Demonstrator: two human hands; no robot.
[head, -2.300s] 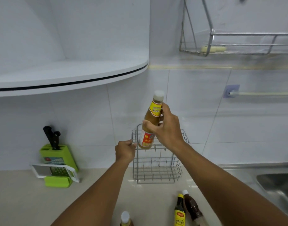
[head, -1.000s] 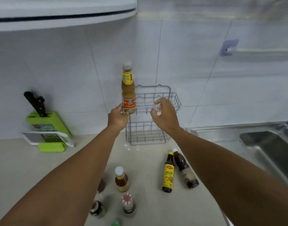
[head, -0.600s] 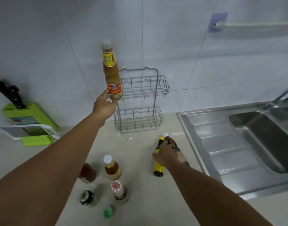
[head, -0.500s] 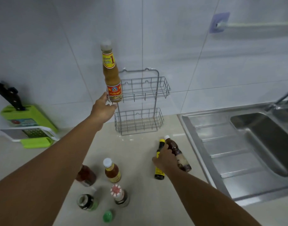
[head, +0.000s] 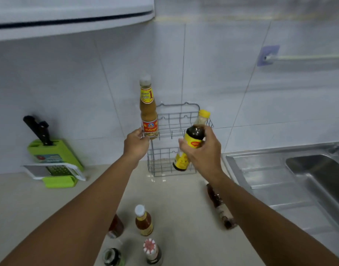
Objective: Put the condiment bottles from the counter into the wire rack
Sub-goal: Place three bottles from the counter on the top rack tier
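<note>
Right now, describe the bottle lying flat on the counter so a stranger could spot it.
Find the steel sink; on the counter just left of it, under the right forearm, lies a dark bottle. Unlike the upright bottles nearby, it lies on its side.

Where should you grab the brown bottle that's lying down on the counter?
Grab the lying brown bottle around its middle, coming down from above. It rests flat on the counter, pointing toward the wire rack, so its round sides are free for fingers. The right arm hides its neck, so I can't judge that end.
</note>
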